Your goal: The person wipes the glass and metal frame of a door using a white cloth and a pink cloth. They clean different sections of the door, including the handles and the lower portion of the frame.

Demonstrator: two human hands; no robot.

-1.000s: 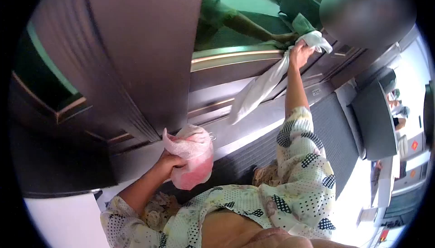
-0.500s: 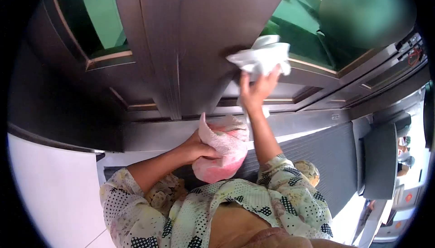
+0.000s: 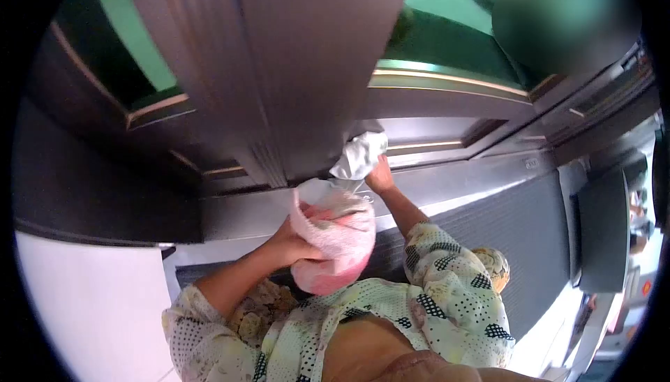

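Pressing a crumpled white cloth (image 3: 359,155) against the lower edge of a dark brown wooden door panel (image 3: 293,68), the right hand (image 3: 380,176) grips it closed-fingered; firm, overlapping strokes would serve best, while the left hand (image 3: 289,246) clutches a bunched pink towel (image 3: 335,242).

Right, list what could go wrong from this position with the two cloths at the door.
1. The right hand presses the white cloth low on the dark door frame, close to the sill track; fingers could scrape the metal edge.
2. The left hand grips the bunched pink cloth right beside the white one, so the cloths may tangle or a loose end may snag.
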